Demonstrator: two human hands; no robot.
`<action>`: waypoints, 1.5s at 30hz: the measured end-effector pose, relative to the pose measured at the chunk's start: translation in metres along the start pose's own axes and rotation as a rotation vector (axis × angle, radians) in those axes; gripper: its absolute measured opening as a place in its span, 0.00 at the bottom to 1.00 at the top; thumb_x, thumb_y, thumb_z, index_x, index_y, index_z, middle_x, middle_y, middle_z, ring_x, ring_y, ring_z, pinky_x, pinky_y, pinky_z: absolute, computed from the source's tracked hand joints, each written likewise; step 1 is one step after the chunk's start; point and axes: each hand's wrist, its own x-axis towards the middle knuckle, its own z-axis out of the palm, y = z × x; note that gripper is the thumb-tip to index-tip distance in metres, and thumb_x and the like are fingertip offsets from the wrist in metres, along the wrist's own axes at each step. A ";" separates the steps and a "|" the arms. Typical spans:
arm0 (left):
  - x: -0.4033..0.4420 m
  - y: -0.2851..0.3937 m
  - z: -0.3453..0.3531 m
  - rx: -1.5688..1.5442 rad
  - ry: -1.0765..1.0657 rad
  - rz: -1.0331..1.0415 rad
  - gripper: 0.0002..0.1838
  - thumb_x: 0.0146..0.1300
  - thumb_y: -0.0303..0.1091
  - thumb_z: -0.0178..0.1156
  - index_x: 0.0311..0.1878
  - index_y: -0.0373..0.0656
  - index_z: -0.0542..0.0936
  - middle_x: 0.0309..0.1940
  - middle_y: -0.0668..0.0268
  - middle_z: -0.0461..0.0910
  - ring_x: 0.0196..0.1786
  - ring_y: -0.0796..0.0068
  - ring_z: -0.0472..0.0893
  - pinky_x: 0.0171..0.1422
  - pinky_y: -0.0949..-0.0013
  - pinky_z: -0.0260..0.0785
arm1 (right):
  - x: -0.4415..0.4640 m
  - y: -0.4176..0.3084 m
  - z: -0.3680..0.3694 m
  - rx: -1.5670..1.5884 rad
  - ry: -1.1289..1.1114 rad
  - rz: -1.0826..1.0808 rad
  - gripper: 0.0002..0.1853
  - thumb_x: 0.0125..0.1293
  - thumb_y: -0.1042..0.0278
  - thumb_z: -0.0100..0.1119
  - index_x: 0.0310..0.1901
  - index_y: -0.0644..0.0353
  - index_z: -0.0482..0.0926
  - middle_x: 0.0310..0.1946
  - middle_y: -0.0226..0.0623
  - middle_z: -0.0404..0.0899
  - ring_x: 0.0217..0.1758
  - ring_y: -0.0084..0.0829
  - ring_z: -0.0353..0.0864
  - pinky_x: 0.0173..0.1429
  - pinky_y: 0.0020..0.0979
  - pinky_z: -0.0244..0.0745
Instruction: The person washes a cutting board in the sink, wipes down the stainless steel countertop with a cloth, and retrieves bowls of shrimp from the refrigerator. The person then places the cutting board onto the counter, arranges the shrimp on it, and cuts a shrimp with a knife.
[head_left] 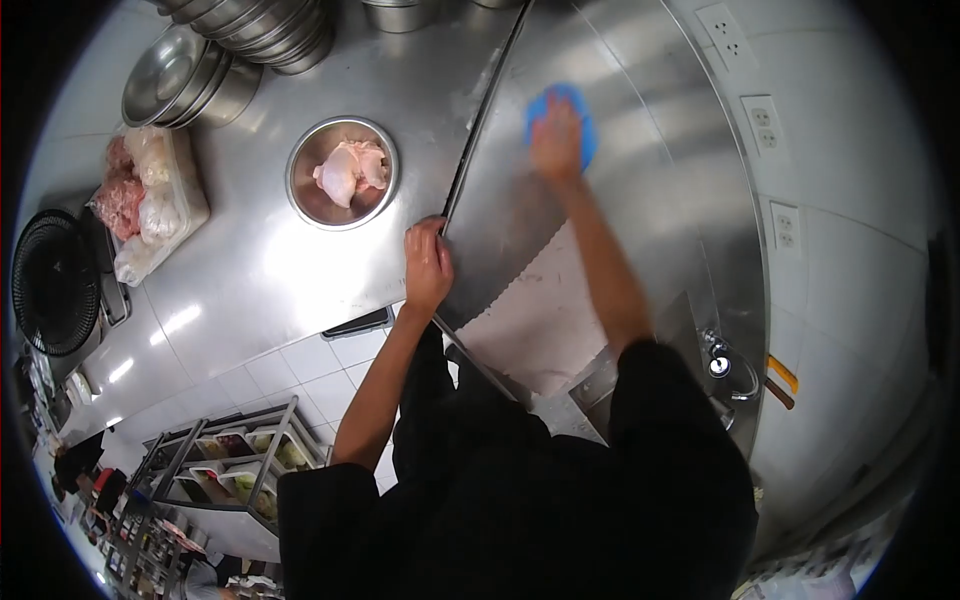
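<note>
A blue cloth lies under my right hand, pressed against the steel counter on the right; both are blurred by motion. My left hand is closed over the edge beside the dark seam between the two steel surfaces. Left of that hand stands a round steel bowl with pieces of raw chicken in it. Below the cloth, a pale sheet with a jagged edge covers part of the right-hand counter, close to my body.
Stacked steel bowls stand at the upper left. A tray there holds bagged meat, beside a black round basket. On the right are wall outlets, a tap and a yellow-handled tool. Food containers sit lower left.
</note>
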 end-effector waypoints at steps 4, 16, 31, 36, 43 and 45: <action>-0.003 0.007 -0.004 0.032 -0.008 -0.033 0.24 0.55 0.17 0.50 0.58 0.37 0.73 0.49 0.49 0.74 0.53 0.48 0.72 0.62 0.51 0.62 | 0.120 0.024 0.030 0.101 0.038 0.207 0.29 0.71 0.57 0.47 0.68 0.64 0.66 0.68 0.57 0.65 0.72 0.50 0.64 0.75 0.53 0.53; -0.002 -0.001 0.006 0.349 -0.085 0.028 0.22 0.63 0.22 0.57 0.62 0.40 0.73 0.50 0.56 0.75 0.52 0.55 0.73 0.61 0.54 0.63 | -0.096 0.206 -0.067 -0.132 -0.097 -0.551 0.33 0.58 0.63 0.62 0.68 0.54 0.69 0.63 0.41 0.70 0.67 0.43 0.67 0.67 0.42 0.64; -0.005 -0.001 0.004 0.349 -0.134 -0.072 0.27 0.61 0.21 0.59 0.65 0.43 0.72 0.52 0.60 0.74 0.54 0.57 0.72 0.61 0.55 0.61 | 0.274 0.117 -0.104 -0.960 0.138 -0.839 0.26 0.68 0.64 0.48 0.67 0.52 0.70 0.66 0.38 0.71 0.72 0.35 0.64 0.78 0.42 0.50; -0.006 0.006 0.000 0.354 -0.132 -0.073 0.25 0.62 0.23 0.59 0.65 0.43 0.72 0.50 0.60 0.74 0.53 0.59 0.72 0.61 0.54 0.60 | 0.313 0.104 -0.058 -0.825 0.124 -0.717 0.23 0.70 0.61 0.47 0.63 0.58 0.74 0.65 0.39 0.73 0.71 0.37 0.66 0.78 0.42 0.53; -0.002 -0.001 -0.002 0.259 -0.135 -0.054 0.24 0.64 0.24 0.57 0.64 0.42 0.73 0.51 0.58 0.74 0.54 0.56 0.72 0.64 0.51 0.58 | -0.016 0.310 -0.154 -0.579 -0.251 -0.929 0.19 0.60 0.60 0.55 0.49 0.56 0.84 0.54 0.38 0.79 0.61 0.38 0.73 0.71 0.42 0.65; -0.001 0.001 -0.002 0.236 -0.129 -0.062 0.23 0.64 0.24 0.56 0.63 0.42 0.73 0.52 0.58 0.74 0.55 0.56 0.72 0.64 0.50 0.58 | -0.050 0.327 -0.236 -0.724 -0.286 -0.773 0.21 0.62 0.61 0.54 0.58 0.53 0.77 0.58 0.41 0.75 0.61 0.42 0.72 0.67 0.47 0.67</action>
